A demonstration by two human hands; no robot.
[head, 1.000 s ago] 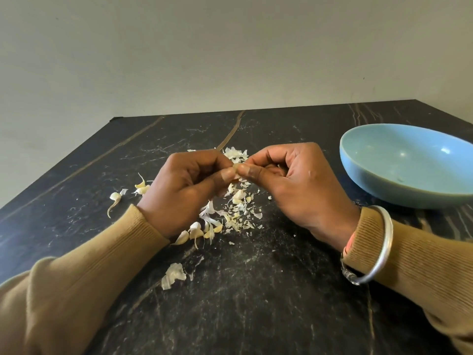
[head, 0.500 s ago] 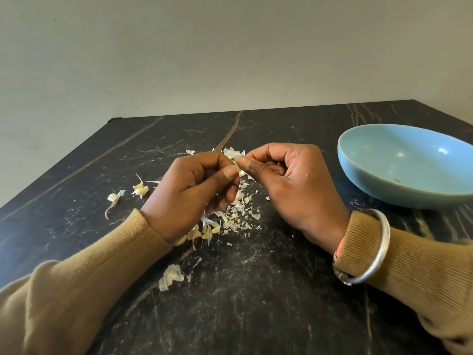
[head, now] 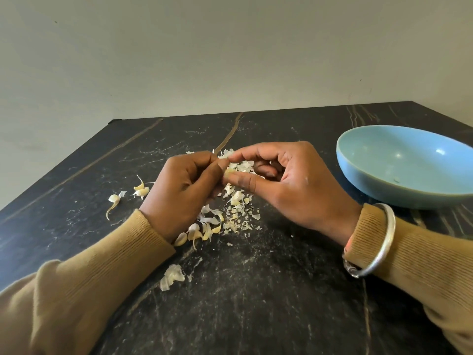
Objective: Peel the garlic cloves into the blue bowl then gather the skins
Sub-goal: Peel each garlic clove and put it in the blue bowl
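A small pale garlic clove (head: pixel 229 171) sits between my two hands above the black table. My left hand (head: pixel 185 193) pinches it with thumb and curled fingers. My right hand (head: pixel 286 185) pinches it from the other side between thumb and forefinger. Under the hands lies a heap of papery garlic skins (head: pixel 238 213). Several unpeeled cloves (head: pixel 197 233) lie by my left wrist, and more cloves (head: pixel 140 190) lie to the left. The blue bowl (head: pixel 378 185) stands at the right, apart from my right hand.
The black marble table (head: pixel 256 303) meets a plain wall behind. One larger skin flake (head: pixel 172 276) lies near my left sleeve. A metal bangle (head: pixel 376 242) circles my right wrist. The bowl's inside shows only a tiny speck.
My right hand's fingers have spread apart, so the clove now shows between the fingertips. Both hands stay over the skin heap.
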